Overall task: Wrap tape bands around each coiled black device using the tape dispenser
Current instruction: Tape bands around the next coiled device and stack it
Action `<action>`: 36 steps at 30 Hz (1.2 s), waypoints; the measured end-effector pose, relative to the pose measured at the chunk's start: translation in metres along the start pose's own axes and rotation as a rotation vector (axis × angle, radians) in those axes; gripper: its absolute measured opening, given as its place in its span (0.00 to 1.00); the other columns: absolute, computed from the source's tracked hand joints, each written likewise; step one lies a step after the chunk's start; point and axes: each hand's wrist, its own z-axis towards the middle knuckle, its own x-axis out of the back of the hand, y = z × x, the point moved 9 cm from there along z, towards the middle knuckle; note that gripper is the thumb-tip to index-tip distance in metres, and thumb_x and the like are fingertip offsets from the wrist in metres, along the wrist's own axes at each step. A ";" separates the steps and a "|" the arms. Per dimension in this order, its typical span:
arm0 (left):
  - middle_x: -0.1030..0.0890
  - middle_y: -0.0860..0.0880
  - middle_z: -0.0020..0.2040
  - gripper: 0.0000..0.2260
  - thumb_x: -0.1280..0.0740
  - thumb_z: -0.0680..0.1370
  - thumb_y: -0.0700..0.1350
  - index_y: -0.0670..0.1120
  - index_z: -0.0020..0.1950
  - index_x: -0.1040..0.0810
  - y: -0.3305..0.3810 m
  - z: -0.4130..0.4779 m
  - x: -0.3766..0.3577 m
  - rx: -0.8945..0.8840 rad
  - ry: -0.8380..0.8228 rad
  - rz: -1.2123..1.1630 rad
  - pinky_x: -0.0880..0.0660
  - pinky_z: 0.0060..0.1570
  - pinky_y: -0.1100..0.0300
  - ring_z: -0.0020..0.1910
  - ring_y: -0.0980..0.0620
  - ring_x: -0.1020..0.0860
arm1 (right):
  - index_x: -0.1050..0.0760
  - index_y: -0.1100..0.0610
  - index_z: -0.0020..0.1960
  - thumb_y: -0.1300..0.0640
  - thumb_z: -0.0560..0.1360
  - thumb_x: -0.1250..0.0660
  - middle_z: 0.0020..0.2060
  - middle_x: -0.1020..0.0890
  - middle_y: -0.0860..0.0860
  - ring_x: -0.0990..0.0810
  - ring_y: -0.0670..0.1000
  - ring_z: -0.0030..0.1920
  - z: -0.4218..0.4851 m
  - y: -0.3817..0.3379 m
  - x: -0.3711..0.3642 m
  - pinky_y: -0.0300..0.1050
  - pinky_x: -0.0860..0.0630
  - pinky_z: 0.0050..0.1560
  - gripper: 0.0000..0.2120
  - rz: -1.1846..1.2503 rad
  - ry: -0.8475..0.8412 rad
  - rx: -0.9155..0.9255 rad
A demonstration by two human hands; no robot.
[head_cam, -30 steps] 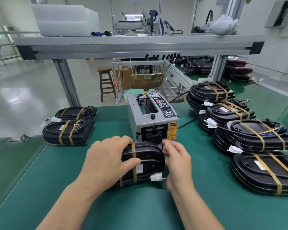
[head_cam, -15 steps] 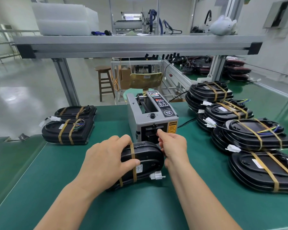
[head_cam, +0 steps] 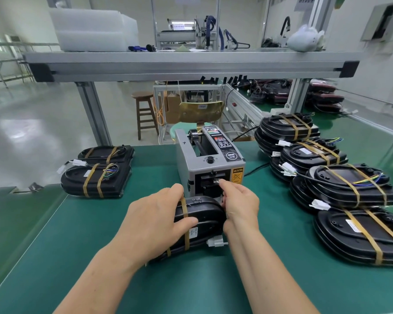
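Observation:
A coiled black device [head_cam: 202, 219] lies on the green mat just in front of the grey tape dispenser [head_cam: 210, 164]. One tan tape band [head_cam: 184, 209] runs round the device, and a white connector [head_cam: 216, 242] sticks out at its near right. My left hand [head_cam: 154, 225] grips the device from the left, thumb over the top. My right hand [head_cam: 238, 200] reaches into the dispenser's outlet slot [head_cam: 213, 180], fingertips pinching at the tape end there. The tape piece itself is too small to make out.
Two banded devices [head_cam: 97, 180] are stacked at the left of the mat. Several banded devices [head_cam: 349, 189] sit in piles along the right side. An aluminium shelf beam [head_cam: 191, 66] crosses overhead. A wooden stool [head_cam: 145, 114] and a chair stand beyond the table.
My right hand rose from the device's right end to the dispenser's outlet slot. My left hand kept its grip on the device, which stayed in place.

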 end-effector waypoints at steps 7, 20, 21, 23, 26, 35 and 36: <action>0.26 0.57 0.54 0.18 0.38 0.76 0.64 0.55 0.58 0.36 -0.001 -0.002 0.001 0.012 0.067 -0.025 0.27 0.50 0.52 0.52 0.50 0.23 | 0.19 0.59 0.39 0.61 0.71 0.25 0.33 0.17 0.50 0.20 0.45 0.32 -0.024 -0.002 0.012 0.36 0.24 0.31 0.04 0.098 -0.069 0.013; 0.19 0.57 0.49 0.19 0.26 0.70 0.57 0.53 0.55 0.27 0.010 -0.013 0.012 -0.035 0.262 -0.107 0.28 0.40 0.55 0.43 0.48 0.20 | 0.15 0.50 0.31 0.61 0.71 0.24 0.55 0.22 0.43 0.22 0.43 0.58 -0.069 0.006 -0.005 0.43 0.26 0.57 0.11 0.071 -0.079 0.198; 0.19 0.57 0.49 0.19 0.26 0.69 0.57 0.53 0.55 0.26 0.010 -0.014 0.012 -0.039 0.270 -0.108 0.28 0.40 0.54 0.43 0.47 0.20 | 0.15 0.48 0.31 0.62 0.71 0.24 0.54 0.22 0.43 0.23 0.45 0.59 -0.070 0.006 -0.005 0.47 0.25 0.60 0.12 0.053 -0.067 0.213; 0.19 0.56 0.48 0.20 0.25 0.69 0.56 0.52 0.56 0.25 0.012 -0.015 0.013 -0.057 0.285 -0.093 0.27 0.39 0.54 0.42 0.46 0.20 | 0.16 0.46 0.31 0.61 0.71 0.24 0.54 0.22 0.43 0.24 0.47 0.61 -0.072 0.006 -0.005 0.51 0.27 0.64 0.14 0.005 -0.044 0.245; 0.19 0.56 0.47 0.20 0.23 0.68 0.54 0.51 0.55 0.23 0.014 -0.017 0.014 -0.082 0.303 -0.074 0.24 0.37 0.53 0.39 0.46 0.20 | 0.16 0.44 0.31 0.61 0.70 0.24 0.53 0.21 0.44 0.25 0.48 0.62 -0.072 0.003 -0.003 0.49 0.27 0.64 0.14 -0.028 -0.016 0.288; 0.18 0.58 0.48 0.20 0.20 0.65 0.50 0.54 0.54 0.20 0.016 -0.019 0.017 -0.128 0.341 -0.082 0.22 0.34 0.54 0.36 0.48 0.20 | 0.16 0.46 0.31 0.60 0.71 0.24 0.52 0.21 0.43 0.25 0.49 0.62 -0.071 0.003 -0.001 0.53 0.28 0.65 0.13 -0.057 -0.001 0.298; 0.17 0.58 0.48 0.21 0.19 0.64 0.50 0.55 0.54 0.19 0.017 -0.020 0.017 -0.133 0.345 -0.083 0.22 0.33 0.54 0.35 0.49 0.20 | 0.16 0.47 0.32 0.60 0.71 0.24 0.52 0.21 0.43 0.25 0.49 0.61 -0.070 0.003 -0.001 0.53 0.27 0.64 0.12 -0.056 -0.009 0.294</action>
